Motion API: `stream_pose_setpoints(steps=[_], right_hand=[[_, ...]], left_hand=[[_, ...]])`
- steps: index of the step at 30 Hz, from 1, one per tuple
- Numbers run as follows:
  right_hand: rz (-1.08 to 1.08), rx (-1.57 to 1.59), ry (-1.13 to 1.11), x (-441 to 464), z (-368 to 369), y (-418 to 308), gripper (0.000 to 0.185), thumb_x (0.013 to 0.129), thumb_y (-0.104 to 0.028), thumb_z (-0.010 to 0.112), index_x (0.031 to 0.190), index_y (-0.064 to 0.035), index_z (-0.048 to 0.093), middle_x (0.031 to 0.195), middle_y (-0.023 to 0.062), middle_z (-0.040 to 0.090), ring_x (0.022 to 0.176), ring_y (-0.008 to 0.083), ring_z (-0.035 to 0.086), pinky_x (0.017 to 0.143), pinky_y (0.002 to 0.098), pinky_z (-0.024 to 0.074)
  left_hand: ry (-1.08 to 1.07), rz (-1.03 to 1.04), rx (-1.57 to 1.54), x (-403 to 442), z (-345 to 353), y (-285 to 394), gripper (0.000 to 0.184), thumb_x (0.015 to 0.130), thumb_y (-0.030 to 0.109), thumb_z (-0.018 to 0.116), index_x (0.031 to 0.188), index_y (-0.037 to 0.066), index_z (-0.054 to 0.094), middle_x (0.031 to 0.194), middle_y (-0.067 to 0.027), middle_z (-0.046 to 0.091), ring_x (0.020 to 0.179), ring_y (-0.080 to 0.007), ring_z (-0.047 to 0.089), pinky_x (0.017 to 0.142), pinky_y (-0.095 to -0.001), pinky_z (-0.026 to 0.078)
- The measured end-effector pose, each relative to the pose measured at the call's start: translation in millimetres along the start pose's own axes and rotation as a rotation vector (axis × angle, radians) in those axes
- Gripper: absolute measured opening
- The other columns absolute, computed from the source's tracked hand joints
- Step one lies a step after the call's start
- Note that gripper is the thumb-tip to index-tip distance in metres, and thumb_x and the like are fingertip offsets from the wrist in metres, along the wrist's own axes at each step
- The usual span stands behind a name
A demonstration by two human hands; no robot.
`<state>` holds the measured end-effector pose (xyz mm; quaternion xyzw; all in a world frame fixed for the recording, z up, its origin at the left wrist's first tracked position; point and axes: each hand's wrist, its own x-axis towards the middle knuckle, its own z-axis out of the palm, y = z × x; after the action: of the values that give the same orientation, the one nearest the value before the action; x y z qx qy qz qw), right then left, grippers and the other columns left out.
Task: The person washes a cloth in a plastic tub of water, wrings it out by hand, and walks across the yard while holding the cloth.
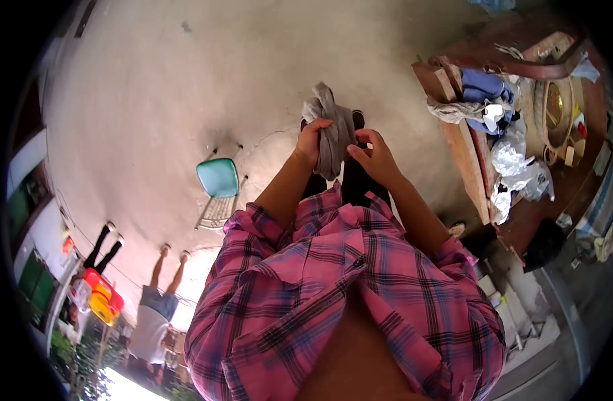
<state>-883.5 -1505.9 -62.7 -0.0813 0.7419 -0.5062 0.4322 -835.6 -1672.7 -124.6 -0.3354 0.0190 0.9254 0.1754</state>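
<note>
A crumpled grey cloth (331, 137) hangs in front of my body, its folds running lengthwise. My left hand (311, 139) is closed around its left side, with the thumb lying across the front. My right hand (375, 159) is at the cloth's right edge, fingers bent and thumb apart from them. Whether its fingertips touch the fabric I cannot tell. Below the cloth, my dark shoes and trousers are partly covered by it. What kind of cloth item it is does not show.
A green-seated chair (218, 178) stands on the concrete floor (253, 67) to the left. At right, a wooden bench (463, 154) bears blue clothing (483, 87), plastic bags (514, 160) and a round basket (555, 113). Two people are at lower left, one near a red plastic item (112, 281).
</note>
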Motion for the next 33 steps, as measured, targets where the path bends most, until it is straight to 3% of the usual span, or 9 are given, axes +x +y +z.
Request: stream_pose_setpoints(steps=[6,10,14,18,19,23,26,30,33], right_hand=[[-0.021,-0.208,0.278,41,17,47,0.033,0.077,-0.025,0.061,0.096,0.0001,0.05,0.081,0.0112,0.056,0.073,0.0205,0.054,0.065,0.0337,0.0443],[-0.044,0.146,0.402,56,-23,21,0.015,0.084,-0.018,0.057,0.087,-0.0041,0.054,0.072,-0.0016,0.052,0.062,0.0055,0.045,0.053,0.0218,0.0374],[-0.068,0.507,0.511,63,-53,2,0.013,0.087,-0.018,0.055,0.087,-0.0053,0.055,0.074,-0.0033,0.052,0.066,0.0047,0.044,0.059,0.0198,0.0367],[-0.01,0.834,0.482,56,-48,-38,0.018,0.085,-0.009,0.049,0.101,-0.0002,0.05,0.081,0.0037,0.055,0.07,0.0109,0.051,0.063,0.0249,0.0425],[-0.008,0.893,0.464,54,-42,-44,0.023,0.084,-0.008,0.049,0.105,0.0021,0.049,0.08,0.0054,0.055,0.069,0.0118,0.051,0.062,0.0254,0.0424],[0.044,0.581,0.385,57,-32,-15,0.04,0.078,-0.004,0.046,0.117,0.0074,0.042,0.086,0.0131,0.057,0.07,0.0168,0.056,0.061,0.0293,0.0476],[0.181,0.281,0.489,53,-42,-20,0.035,0.08,-0.003,0.041,0.113,0.0079,0.045,0.098,0.0162,0.055,0.085,0.0211,0.058,0.069,0.0327,0.0521],[0.141,-0.033,0.577,52,-58,12,0.028,0.079,-0.005,0.043,0.104,0.0078,0.048,0.089,0.0156,0.057,0.073,0.0212,0.061,0.06,0.0322,0.0545],[0.104,0.381,0.683,45,-68,1,0.028,0.08,-0.005,0.042,0.106,0.0062,0.048,0.09,0.0149,0.057,0.079,0.0212,0.06,0.066,0.0335,0.0549]], left_hand=[[0.057,-0.137,0.14,-3,2,19,0.04,0.079,0.017,0.044,0.114,-0.001,0.049,0.111,-0.0152,0.056,0.101,-0.0272,0.055,0.092,-0.0419,0.041],[0.054,-0.008,0.236,2,2,69,0.036,0.085,0.015,0.042,0.118,0.0,0.047,0.12,-0.0124,0.052,0.11,-0.0245,0.05,0.096,-0.0403,0.037],[-0.08,0.166,0.491,2,19,120,0.042,0.09,0.03,0.045,0.119,0.0,0.046,0.122,-0.012,0.051,0.112,-0.025,0.048,0.097,-0.0394,0.038],[-0.214,0.285,0.244,-9,43,132,0.042,0.088,0.032,0.052,0.12,0.005,0.047,0.115,-0.0075,0.055,0.109,-0.024,0.051,0.093,-0.0386,0.04],[-0.208,0.214,0.364,-5,37,124,0.04,0.087,0.026,0.054,0.121,0.007,0.046,0.113,-0.0062,0.057,0.107,-0.0222,0.052,0.092,-0.0378,0.041],[-0.281,0.263,0.535,3,47,98,0.033,0.086,0.01,0.054,0.118,0.007,0.049,0.11,-0.0066,0.058,0.101,-0.019,0.056,0.089,-0.0353,0.044],[-0.27,0.332,0.571,5,44,108,0.029,0.085,0.006,0.053,0.113,0.004,0.052,0.106,-0.0065,0.06,0.096,-0.0183,0.058,0.085,-0.0323,0.047],[-0.185,0.344,0.723,-10,53,123,0.026,0.083,0.006,0.055,0.108,0.001,0.054,0.1,-0.0073,0.061,0.09,-0.0157,0.059,0.079,-0.0282,0.048],[-0.011,0.347,1.094,-23,49,137,0.031,0.081,0.012,0.06,0.108,-0.001,0.055,0.097,-0.0079,0.061,0.087,-0.0143,0.058,0.077,-0.0265,0.047]])
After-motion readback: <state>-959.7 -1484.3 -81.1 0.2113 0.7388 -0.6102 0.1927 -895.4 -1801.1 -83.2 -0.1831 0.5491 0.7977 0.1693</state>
